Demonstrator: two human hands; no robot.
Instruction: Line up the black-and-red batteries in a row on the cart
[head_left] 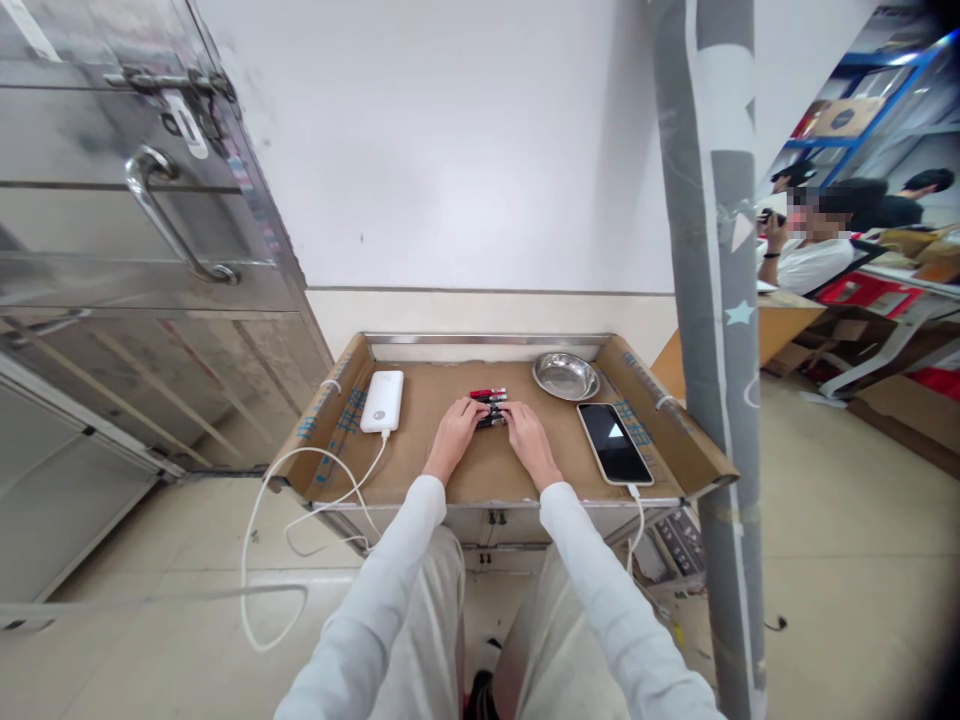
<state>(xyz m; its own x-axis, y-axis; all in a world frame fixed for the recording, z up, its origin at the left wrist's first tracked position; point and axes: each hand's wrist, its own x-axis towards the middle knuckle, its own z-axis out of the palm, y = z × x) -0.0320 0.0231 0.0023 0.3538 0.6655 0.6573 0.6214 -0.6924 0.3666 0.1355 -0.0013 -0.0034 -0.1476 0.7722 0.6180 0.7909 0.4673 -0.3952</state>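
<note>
On the cardboard-lined top lie several short markers in a row, seen from above. A red marker [489, 392] is at the far side, with black markers [491, 422] nearer to me. My left hand [454, 432] reaches in from the left, its fingers closed at the left end of a black marker in the row. From the other side, my right hand [531, 440] has its fingertips closed at the right end. The two sets of fingertips are close together and partly cover the markers between them.
A white power bank [382, 400] with a cable lies left on the cardboard-lined cart [420, 470]. At right are a steel dish [566, 376] and a plugged-in phone [615, 443]. A wrapped pole [720, 350] stands beside the cart; people sit farther right. A metal door [142, 220] is left.
</note>
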